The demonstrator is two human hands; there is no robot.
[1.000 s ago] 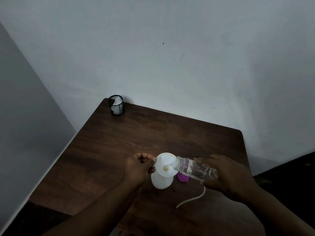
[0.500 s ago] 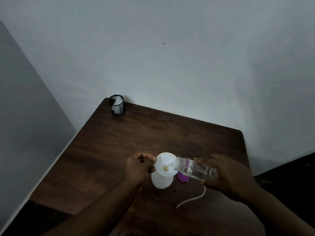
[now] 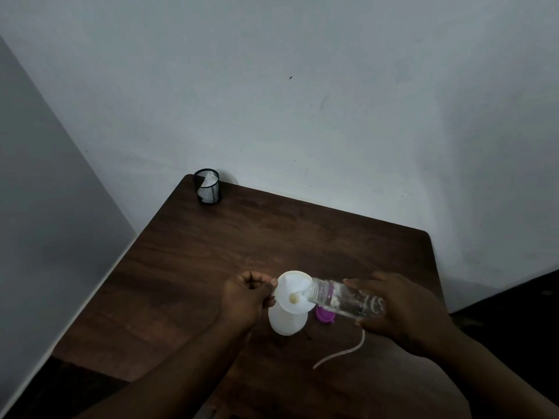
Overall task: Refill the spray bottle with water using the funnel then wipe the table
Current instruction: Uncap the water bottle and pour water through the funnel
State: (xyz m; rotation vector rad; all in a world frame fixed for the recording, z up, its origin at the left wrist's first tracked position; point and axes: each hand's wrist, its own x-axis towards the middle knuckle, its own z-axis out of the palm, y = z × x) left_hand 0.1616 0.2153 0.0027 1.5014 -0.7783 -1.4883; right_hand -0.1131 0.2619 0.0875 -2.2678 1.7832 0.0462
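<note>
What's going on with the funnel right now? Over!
Left hand pinches funnel, seated in white spray bottle. Right hand grips clear bottle, tipped, mouth over funnel. Purple cap and loose tube beside, not blocking.

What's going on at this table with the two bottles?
A person is refilling a white spray bottle. Their left hand pinches the rim of the funnel seated in its neck, while the right hand tips a clear water bottle into it. A purple cap and a thin white tube lie on the table beside them.
</note>
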